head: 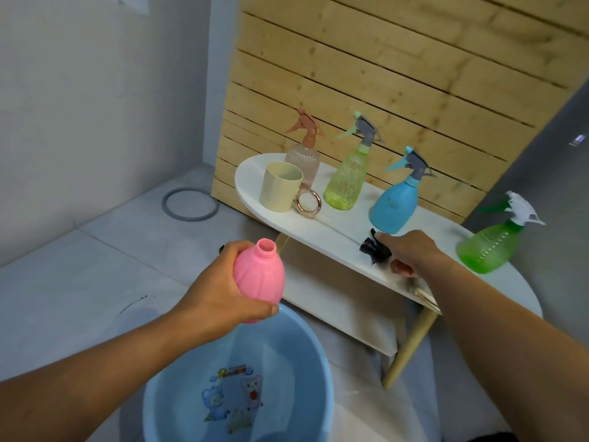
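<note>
Gripping pink bottle (259,279) in left hand (220,282), above basin (314,355)

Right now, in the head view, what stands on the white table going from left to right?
Cream cup → yellow-green spray bottle → blue spray bottle → green spray bottle. The brown-topped bottle behind the cup overlaps it, so I leave it out.

Left grip (216,288) round pink bottle (259,279) over blue basin (287,342), right grip (409,253) holding black sprayer (373,250)
</note>
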